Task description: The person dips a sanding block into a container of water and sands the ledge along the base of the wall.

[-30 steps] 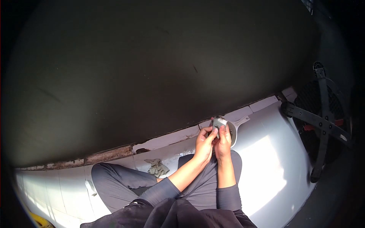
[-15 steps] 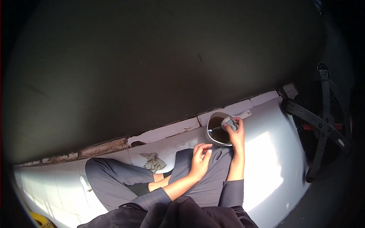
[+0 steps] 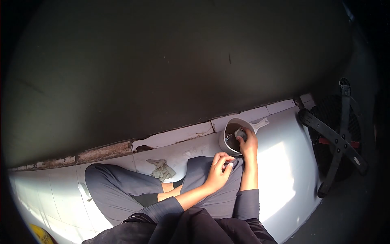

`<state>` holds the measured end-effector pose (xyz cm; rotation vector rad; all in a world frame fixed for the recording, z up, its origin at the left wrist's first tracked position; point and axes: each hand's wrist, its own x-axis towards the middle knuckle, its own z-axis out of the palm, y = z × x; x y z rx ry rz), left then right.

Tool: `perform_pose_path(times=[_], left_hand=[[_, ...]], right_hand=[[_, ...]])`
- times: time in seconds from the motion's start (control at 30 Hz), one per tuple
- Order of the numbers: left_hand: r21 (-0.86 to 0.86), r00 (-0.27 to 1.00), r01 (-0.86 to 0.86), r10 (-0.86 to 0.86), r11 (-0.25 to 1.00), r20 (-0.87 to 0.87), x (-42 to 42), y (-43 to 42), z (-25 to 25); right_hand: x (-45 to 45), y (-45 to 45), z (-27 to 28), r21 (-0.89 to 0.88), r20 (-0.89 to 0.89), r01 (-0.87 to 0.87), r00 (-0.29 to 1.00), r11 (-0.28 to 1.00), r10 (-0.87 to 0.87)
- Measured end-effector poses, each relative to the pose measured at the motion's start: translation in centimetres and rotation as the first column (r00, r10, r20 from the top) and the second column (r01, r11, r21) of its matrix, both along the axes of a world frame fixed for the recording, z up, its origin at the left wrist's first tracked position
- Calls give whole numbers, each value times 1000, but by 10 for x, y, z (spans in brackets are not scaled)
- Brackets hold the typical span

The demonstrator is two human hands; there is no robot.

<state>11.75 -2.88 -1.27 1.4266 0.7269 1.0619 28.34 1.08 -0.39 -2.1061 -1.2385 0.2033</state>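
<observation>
My right hand (image 3: 250, 144) reaches over the rim of a white dipper (image 3: 222, 144) with a handle, which holds dark liquid (image 3: 231, 140). Its fingers are closed around a small grey-and-white wad (image 3: 240, 133), which could be cloth or sponge; I cannot tell which. The wad is inside the dipper, partly hidden by the fingers. Above my right thigh is my left hand (image 3: 218, 175), its fingers loosely curled and the thumb a little apart, with nothing visible in it. A crumpled greyish cloth (image 3: 161, 170) lies on the white tiles beyond my crossed legs.
A dark wall or panel (image 3: 162, 73) rises behind a worn tile edge (image 3: 174, 140). To the right are crossed black straps (image 3: 339, 140) on a dark round object. Something yellow (image 3: 40, 234) shows at the lower left. Bright sunlight falls on the white surface (image 3: 280, 183).
My right hand has lowered the wad further into the dipper. My left hand has shifted slightly right, its fingers more curled. The view has moved slightly.
</observation>
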Motion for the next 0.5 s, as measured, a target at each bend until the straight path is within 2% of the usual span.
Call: perform_pose_path(times=[0.03, 0.1, 0.17, 0.23, 0.3, 0.37, 0.43, 0.5], left_hand=[[-25, 1000, -19, 18, 1000, -14, 3, 2, -3], [-40, 1000, -11, 11, 999, -11, 7, 7, -11], [-184, 1000, -20, 16, 983, -25, 11, 11, -16], [-168, 998, -29, 19, 985, -59, 20, 23, -36], [-281, 969, -143, 76, 949, -236, 31, 39, -50], [-250, 958, -130, 57, 960, -280, 33, 51, -47], [-500, 962, 24, -156, 866, -224, 34, 58, -38], [-504, 969, 76, -183, 860, -166, 41, 59, -50]], right_hand=[[0, 0, -3, -1, 2, 0, 1000, 1000, 0], [0, -2, -14, 23, 94, -146, 985, 989, 143], [-3, -3, -8, 9, 104, -89, 991, 996, 88], [-5, -3, -1, -9, 145, -53, 988, 999, 53], [-10, -5, -1, 4, 137, -105, 985, 995, 103], [-9, -5, -4, -2, 158, -85, 984, 996, 84], [-6, -6, -5, 29, 179, -63, 982, 998, 57], [-7, -6, -2, -12, 128, -124, 984, 992, 124]])
